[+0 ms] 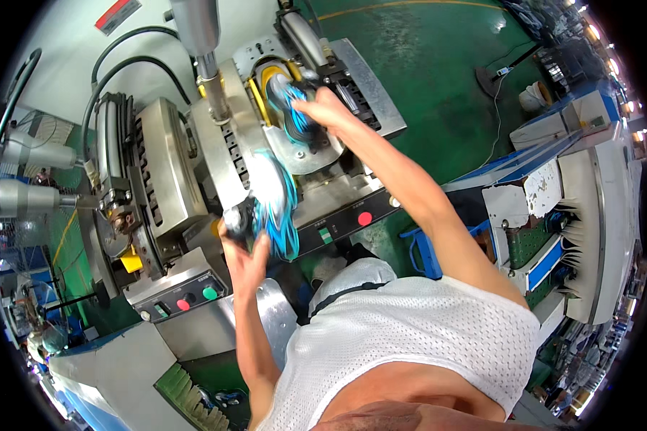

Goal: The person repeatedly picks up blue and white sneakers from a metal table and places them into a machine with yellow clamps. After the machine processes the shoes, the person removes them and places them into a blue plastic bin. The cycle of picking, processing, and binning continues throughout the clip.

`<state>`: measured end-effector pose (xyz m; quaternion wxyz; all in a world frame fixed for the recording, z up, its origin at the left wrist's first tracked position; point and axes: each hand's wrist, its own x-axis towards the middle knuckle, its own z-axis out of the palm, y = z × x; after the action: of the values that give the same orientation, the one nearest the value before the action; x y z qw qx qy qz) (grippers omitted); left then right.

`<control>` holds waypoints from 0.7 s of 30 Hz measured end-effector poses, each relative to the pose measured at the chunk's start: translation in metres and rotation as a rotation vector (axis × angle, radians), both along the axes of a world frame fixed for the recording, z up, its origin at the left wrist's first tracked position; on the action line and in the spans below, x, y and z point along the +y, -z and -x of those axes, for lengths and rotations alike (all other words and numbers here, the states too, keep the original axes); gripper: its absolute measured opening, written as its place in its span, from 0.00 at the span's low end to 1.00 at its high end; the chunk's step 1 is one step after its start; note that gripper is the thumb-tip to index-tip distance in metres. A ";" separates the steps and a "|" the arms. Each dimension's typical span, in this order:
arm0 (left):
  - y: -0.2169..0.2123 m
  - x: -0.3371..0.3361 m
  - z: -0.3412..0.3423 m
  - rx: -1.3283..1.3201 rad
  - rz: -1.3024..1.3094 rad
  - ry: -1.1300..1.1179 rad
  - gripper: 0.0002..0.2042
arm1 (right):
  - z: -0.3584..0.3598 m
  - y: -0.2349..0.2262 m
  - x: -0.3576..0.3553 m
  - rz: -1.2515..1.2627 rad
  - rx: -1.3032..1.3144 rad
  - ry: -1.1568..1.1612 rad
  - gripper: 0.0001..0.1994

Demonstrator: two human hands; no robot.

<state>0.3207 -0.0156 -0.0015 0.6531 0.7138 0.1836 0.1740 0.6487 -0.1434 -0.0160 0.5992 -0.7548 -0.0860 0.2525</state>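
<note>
My left hand is closed around the dark end of a shoe. This shoe has a pale body and loose bright-blue laces, and it is held tilted in front of the machine, smeared by motion. At the far side my right hand grips a second shoe with similar blue laces. That one is at the yellow-edged metal fixture; whether it rests there or hangs just above, I cannot tell. My fingers partly cover both shoes.
A metal press with a thick vertical rod stands at the left. Control panels with a red button and a green button line its front. A bristled rack is at the right. A blue stool stands below my right arm.
</note>
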 end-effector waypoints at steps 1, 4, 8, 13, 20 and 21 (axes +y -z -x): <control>-0.001 -0.006 0.038 0.063 0.013 0.016 0.33 | -0.046 0.044 0.030 0.158 -0.173 -0.016 0.27; 0.014 -0.029 0.169 0.318 -0.007 -0.118 0.36 | -0.072 0.123 0.106 0.569 -0.544 0.047 0.36; 0.043 -0.082 0.295 0.710 0.009 -0.572 0.36 | -0.047 0.132 0.123 0.668 -0.709 -0.093 0.25; 0.158 -0.043 0.320 0.637 -0.089 -0.902 0.35 | -0.161 0.183 0.050 0.535 -1.128 0.082 0.26; 0.303 -0.071 0.316 0.642 -0.172 -1.206 0.31 | 0.067 0.039 0.088 0.274 -0.861 -0.271 0.39; 0.312 -0.076 0.316 0.573 -0.279 -1.254 0.30 | 0.132 0.024 0.076 0.067 -0.895 -0.287 0.40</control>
<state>0.0049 -0.0911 -0.3132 0.2578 0.5682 0.7012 0.3449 0.5165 -0.0679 -0.0402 0.4376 -0.7890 -0.4310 -0.0146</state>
